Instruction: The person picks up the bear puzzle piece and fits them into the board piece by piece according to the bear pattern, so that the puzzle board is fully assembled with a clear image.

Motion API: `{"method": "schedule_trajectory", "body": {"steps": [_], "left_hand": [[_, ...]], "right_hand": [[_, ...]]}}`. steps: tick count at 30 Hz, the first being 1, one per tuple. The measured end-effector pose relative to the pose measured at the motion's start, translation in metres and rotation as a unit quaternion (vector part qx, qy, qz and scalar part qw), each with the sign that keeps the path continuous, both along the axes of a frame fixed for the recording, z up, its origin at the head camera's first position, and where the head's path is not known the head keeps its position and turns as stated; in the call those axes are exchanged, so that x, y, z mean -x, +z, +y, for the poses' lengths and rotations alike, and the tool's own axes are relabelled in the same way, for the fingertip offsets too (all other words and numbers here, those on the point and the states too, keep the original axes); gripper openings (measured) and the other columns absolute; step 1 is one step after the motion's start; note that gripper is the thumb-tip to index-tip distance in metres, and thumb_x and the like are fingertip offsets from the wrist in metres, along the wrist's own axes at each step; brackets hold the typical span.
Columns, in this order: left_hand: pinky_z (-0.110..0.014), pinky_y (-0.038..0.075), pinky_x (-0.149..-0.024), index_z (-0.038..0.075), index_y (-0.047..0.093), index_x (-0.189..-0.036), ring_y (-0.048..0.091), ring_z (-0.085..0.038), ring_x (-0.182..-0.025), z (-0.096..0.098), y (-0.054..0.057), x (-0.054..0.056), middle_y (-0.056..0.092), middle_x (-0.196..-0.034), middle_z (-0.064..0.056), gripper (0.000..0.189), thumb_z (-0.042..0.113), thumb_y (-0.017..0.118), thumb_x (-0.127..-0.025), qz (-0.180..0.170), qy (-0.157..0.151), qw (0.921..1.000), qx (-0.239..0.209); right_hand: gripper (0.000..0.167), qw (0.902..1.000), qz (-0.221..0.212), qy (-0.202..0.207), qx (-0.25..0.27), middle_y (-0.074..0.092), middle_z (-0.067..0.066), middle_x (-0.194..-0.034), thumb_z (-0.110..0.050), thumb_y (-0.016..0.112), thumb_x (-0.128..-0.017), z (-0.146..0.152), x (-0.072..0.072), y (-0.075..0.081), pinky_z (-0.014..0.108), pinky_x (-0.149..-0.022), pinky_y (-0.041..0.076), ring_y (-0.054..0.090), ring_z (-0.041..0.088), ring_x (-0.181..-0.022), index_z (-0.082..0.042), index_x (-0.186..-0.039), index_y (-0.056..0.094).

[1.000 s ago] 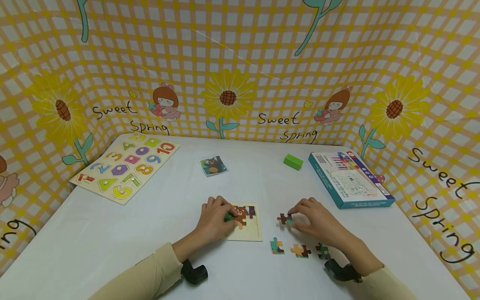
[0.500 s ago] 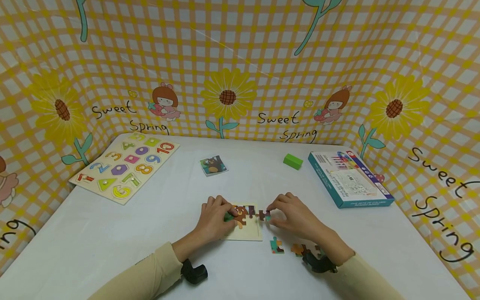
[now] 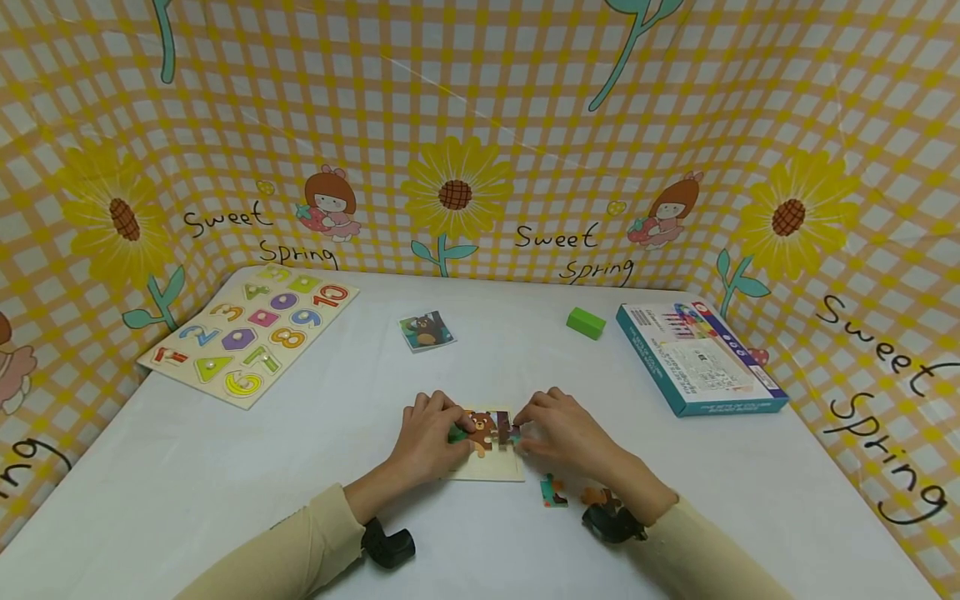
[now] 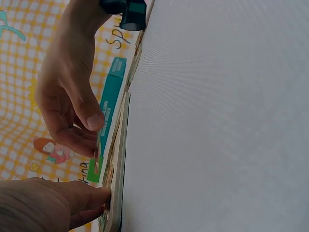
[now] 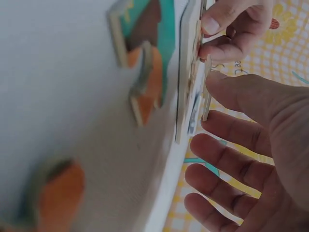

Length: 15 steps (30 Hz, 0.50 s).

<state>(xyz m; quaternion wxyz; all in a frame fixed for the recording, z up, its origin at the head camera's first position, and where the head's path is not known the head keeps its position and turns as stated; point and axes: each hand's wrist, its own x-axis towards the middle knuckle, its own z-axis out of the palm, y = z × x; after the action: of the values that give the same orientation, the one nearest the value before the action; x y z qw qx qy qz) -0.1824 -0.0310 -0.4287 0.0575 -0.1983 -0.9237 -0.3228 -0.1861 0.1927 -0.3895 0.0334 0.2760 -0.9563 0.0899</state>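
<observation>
Brown jigsaw piece (image 5: 207,102) in right hand (image 3: 567,428), above wooden tray (image 3: 498,468).

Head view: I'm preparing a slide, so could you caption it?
The left hand rests on a bear puzzle board while the right hand pinches a puzzle piece at its right side.

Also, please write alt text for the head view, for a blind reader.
A right hand pinches a jigsaw piece at the right side of a bear-puzzle tray; the left hand rests on its left side. Nearer lie loose pieces; farther, a number puzzle, bear card, green block and teal box.
</observation>
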Motion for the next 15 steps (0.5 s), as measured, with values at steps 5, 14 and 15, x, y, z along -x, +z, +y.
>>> {"method": "schedule_trajectory", "body": {"steps": [5,14,15], "left_hand": [[-0.037,0.027,-0.078,0.021,0.069,-0.085,0.036,-0.017,-0.087,0.0002,0.0001,0.0,0.054,-0.1,-0.001,0.009,0.02,0.069,-0.076,0.0,0.001,1.0,-0.001],[-0.037,0.028,-0.077,0.021,0.069,-0.085,0.037,-0.018,-0.088,0.0007,-0.0004,0.0003,0.054,-0.1,-0.001,0.01,0.019,0.07,-0.075,0.003,0.004,1.0,0.004],[-0.037,0.028,-0.077,0.021,0.069,-0.085,0.037,-0.018,-0.088,0.0008,-0.0003,0.0004,0.054,-0.1,-0.001,0.01,0.019,0.07,-0.075,0.003,0.004,1.0,0.004]], "right_hand": [[0.024,0.9999,-0.01,0.008,-0.003,0.063,-0.001,-0.096,-0.027,0.074,-0.079,-0.0035,0.0007,-0.0025,0.034,-0.079,0.044,0.049,0.014,-0.088,-0.015,-0.1,0.071],[0.025,0.9997,-0.01,0.024,-0.001,0.064,0.0,-0.097,-0.028,0.074,-0.079,-0.0052,0.0017,-0.0046,0.033,-0.078,0.046,0.052,0.014,-0.089,-0.014,-0.099,0.07],[0.025,0.9997,-0.01,0.023,-0.002,0.064,-0.001,-0.097,-0.028,0.074,-0.079,-0.0051,0.0021,-0.0049,0.033,-0.079,0.046,0.052,0.015,-0.089,-0.014,-0.099,0.07]]}}
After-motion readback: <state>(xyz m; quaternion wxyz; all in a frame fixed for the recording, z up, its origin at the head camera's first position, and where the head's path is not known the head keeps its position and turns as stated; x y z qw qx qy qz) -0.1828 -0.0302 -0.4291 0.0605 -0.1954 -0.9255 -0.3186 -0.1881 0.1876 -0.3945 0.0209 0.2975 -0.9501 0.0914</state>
